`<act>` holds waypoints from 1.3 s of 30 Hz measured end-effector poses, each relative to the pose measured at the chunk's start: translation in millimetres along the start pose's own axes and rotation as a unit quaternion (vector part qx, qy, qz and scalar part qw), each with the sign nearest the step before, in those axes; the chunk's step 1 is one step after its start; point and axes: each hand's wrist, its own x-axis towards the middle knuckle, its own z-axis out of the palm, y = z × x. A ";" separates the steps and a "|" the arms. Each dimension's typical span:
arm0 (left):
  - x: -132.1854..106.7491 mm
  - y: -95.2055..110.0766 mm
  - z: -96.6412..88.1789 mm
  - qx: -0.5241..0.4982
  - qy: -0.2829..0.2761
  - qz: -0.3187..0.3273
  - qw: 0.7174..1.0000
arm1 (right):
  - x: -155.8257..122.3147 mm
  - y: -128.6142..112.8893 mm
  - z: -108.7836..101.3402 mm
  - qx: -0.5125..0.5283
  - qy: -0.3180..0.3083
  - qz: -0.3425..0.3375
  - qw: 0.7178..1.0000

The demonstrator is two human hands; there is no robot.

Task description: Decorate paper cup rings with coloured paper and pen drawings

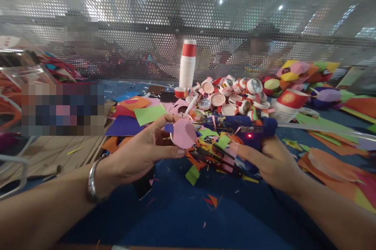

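Note:
My left hand (pixel 141 152) pinches a round pink paper disc (pixel 183 133) between thumb and fingers, with a silver bangle on the wrist. My right hand (pixel 264 160) grips a blue hot glue gun (pixel 241 126) whose red light glows. The gun lies sideways with its nozzle pointing left toward the disc, almost touching it. A clear glue stick (pixel 323 130) pokes out of the back of the gun to the right. Both hands hover above a blue table (pixel 188 214) strewn with coloured paper scraps (pixel 205 156).
A tall stack of red and white paper cups (pixel 188 66) stands at the back. Cut cup rims and bottoms (pixel 229 97) pile up beside it. Coloured paper sheets (pixel 138 115) lie left, orange ones (pixel 331 168) right. A perforated metal screen (pixel 188 23) closes the far side, people behind it.

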 end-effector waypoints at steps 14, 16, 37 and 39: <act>0.0 1.8 5.7 -0.010 -0.037 -0.039 0.998 | -2.3 0.0 1.5 -0.050 -0.038 -0.054 0.997; 0.6 1.5 6.1 -0.020 -0.045 -0.041 0.998 | -2.6 0.6 1.3 -0.063 -0.033 -0.061 0.996; 1.5 -0.7 4.5 -0.004 -0.048 -0.044 0.998 | -6.8 4.8 0.4 -0.153 0.011 -0.050 0.987; 1.4 -1.6 4.0 -0.002 -0.044 -0.047 0.998 | -5.6 2.2 0.4 -0.136 0.008 -0.058 0.989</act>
